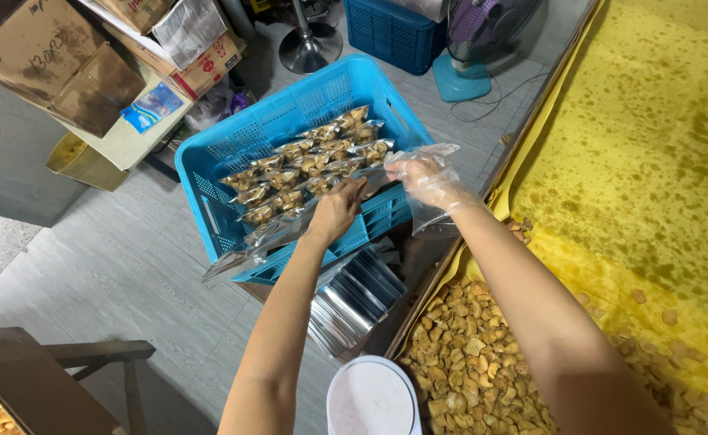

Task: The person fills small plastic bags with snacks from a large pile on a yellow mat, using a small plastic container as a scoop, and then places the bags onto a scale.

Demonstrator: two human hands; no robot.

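Landmark: the blue crate [209,161], a slotted plastic one standing on the grey floor [104,266], tilted in my view.
Filled packets: rows of clear snack packets [305,165] lie side by side inside the blue crate, filling its middle from the near-left wall toward the far-right corner.
Left hand: my left hand [336,209] is bare and reaches over the near rim of the blue crate; its grip is clenched on a long clear packet [273,232] that trails down and out over that rim.
Right hand: my right hand [428,179] wears a loose clear plastic glove and sits at the right rim of the blue crate; its fingers pinch the far end of the same packet, though the glove blurs the exact hold.
Empty bags: a stack of silvery empty bags [354,302] lies just below the blue crate, between my forearms.
Tabletop: to the right of the blue crate runs a broad tabletop covered in a yellow, oil-spotted sheet [652,137], with a heap of fried snack pieces [467,362] at its near end.
White tub: a round white tub [372,399] stands nearest me, below the empty bags.
Room: beyond the blue crate stand a second blue crate [390,32], a floor fan [475,48] and a chrome stool base [309,48]; to its left, cardboard boxes [56,64] are piled up.
Near left: a dark wooden bench [39,379] stands well apart from the blue crate.
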